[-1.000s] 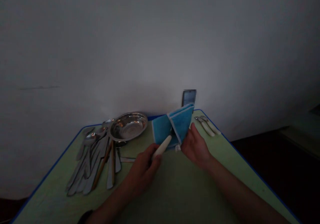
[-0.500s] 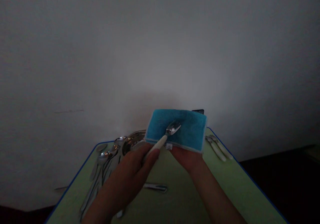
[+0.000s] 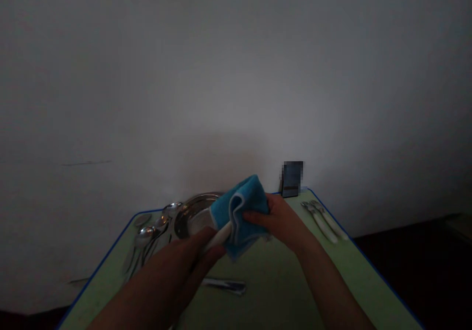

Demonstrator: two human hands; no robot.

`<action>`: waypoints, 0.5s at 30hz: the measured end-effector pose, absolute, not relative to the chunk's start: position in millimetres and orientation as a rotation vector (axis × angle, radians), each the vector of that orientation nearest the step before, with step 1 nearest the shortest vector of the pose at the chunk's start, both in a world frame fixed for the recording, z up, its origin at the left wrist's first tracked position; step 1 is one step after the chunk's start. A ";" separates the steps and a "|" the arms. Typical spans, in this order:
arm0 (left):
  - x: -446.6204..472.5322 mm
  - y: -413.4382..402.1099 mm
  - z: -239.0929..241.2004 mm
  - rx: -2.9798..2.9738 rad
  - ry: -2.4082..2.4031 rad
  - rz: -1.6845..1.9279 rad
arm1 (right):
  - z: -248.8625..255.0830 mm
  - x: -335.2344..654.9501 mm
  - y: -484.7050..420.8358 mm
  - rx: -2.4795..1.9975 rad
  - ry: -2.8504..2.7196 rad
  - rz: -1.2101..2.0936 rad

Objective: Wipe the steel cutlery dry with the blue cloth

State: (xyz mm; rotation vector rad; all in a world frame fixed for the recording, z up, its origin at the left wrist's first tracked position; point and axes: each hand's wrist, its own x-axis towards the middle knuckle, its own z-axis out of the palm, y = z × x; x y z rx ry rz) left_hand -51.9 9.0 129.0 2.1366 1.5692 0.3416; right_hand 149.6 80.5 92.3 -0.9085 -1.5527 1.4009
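I count one blue cloth [image 3: 245, 207] and one white-handled utensil [image 3: 221, 234]. On the single green table [image 3: 280, 290] there are one steel bowl [image 3: 191, 214], two white-handled forks [image 3: 320, 223], one loose piece of cutlery [image 3: 224, 285], at least three spoons [image 3: 145, 231] in dim light, and one dark upright device [image 3: 291, 182].

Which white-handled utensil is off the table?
The utensil in the left hand, head wrapped in blue cloth; the other two lie by the table's right edge.
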 end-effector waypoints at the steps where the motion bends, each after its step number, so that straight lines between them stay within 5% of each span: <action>1: -51.6 9.7 126.9 2.127 1.575 0.328 | 91.8 149.4 80.8 -0.907 -1.582 1.375; 15: -43.8 -0.2 132.9 2.176 1.553 0.290 | 108.6 188.1 74.4 -0.977 -2.155 0.909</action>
